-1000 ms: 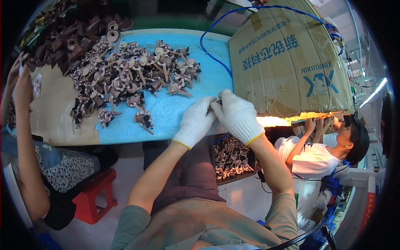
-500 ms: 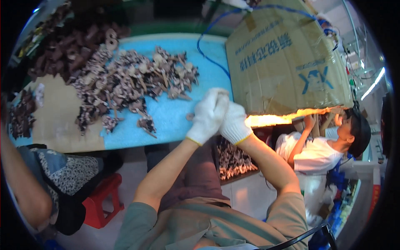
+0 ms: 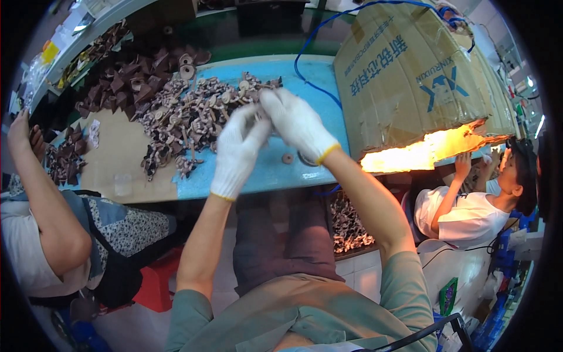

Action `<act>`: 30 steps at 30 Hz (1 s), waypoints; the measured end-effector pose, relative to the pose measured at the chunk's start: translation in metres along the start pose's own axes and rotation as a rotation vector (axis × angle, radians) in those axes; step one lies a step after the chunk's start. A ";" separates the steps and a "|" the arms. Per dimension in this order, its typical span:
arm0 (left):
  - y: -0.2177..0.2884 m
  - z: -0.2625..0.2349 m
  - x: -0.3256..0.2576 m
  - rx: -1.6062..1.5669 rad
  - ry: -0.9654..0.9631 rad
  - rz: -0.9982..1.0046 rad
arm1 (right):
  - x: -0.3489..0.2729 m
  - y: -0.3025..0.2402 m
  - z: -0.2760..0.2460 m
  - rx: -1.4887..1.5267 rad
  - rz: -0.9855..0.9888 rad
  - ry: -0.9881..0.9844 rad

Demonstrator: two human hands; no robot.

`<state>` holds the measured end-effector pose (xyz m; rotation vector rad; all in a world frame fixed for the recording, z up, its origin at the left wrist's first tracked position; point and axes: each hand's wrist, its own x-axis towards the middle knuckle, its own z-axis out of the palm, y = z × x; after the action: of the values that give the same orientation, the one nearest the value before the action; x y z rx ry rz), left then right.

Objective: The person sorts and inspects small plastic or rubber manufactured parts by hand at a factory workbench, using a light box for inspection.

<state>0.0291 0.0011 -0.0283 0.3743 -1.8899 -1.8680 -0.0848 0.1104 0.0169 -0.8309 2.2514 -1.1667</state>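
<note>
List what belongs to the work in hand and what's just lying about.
Likely in the work:
- gloved left hand
- gloved right hand
- small figurines
- blue tabletop

Apparently just around:
- blue cable
- red stool
- cardboard box, role unclear

left hand (image 3: 236, 154) + right hand (image 3: 300, 126): white knit gloves (image 3: 227, 170) | yellow edging (image 3: 328, 154) at cuffs, wristward of grip | forearms (image 3: 202, 252) bare, behind grip | shirt (image 3: 281, 302): tan-olive front, grey-green short sleeves (image 3: 404, 284) — farther back from grip | trousers (image 3: 287, 252): dark maroon-brown, below grip | black curved strip (image 3: 419, 335) low right of grip — type unclear
</note>
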 end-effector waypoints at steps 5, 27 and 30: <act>-0.010 -0.039 0.045 0.952 0.224 0.397 | 0.019 -0.010 0.017 -0.605 -0.349 0.508; -0.033 0.080 -0.030 0.132 -0.243 -0.252 | -0.089 0.127 0.021 0.045 -0.094 0.692; -0.047 0.099 -0.007 0.180 -0.227 -0.268 | -0.070 0.153 0.023 -0.623 -0.275 0.619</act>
<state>-0.0197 0.0883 -0.0739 0.5146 -2.2660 -1.9850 -0.0656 0.2160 -0.1151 -1.1542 3.1848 -0.9126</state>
